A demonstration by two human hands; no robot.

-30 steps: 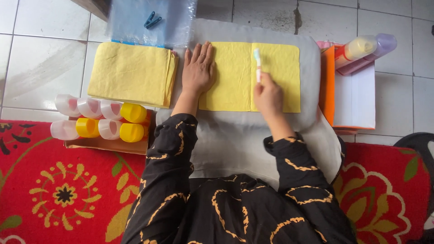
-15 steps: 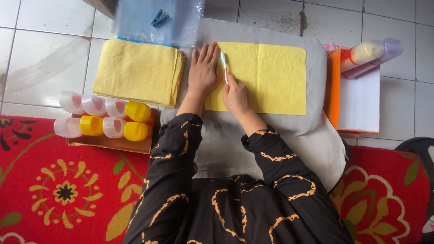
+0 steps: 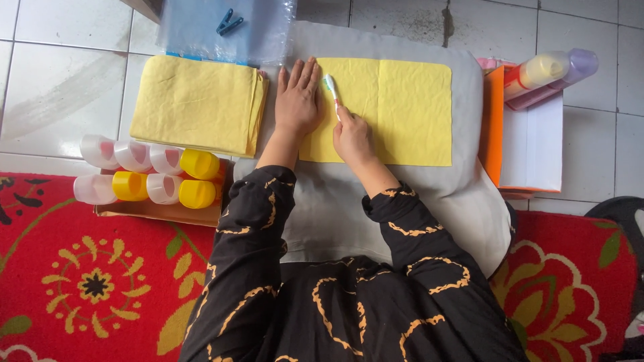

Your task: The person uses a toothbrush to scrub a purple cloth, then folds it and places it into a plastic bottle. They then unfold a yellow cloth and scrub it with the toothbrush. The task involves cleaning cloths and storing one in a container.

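Note:
A yellow cloth (image 3: pixel 392 110) lies spread flat on a grey fabric mat (image 3: pixel 376 201). My left hand (image 3: pixel 296 100) rests palm down on the cloth's left edge, fingers together. Beside it, my right hand (image 3: pixel 352 134) grips a small green and white brush (image 3: pixel 331 89), its head touching the cloth near the top left. Both black patterned sleeves reach up from the bottom of the view.
A stack of folded yellow cloths (image 3: pixel 194 104) lies left of the mat. Behind it sits a clear plastic bag (image 3: pixel 225 30) with blue clips. Capped bottles (image 3: pixel 144 174) lie on a cardboard box at left. An orange and white box (image 3: pixel 530 141) with bottles stands at right.
My right hand has carried the brush leftward across the yellow cloth, from its right half to beside my left hand. The left hand has stayed pressed on the cloth.

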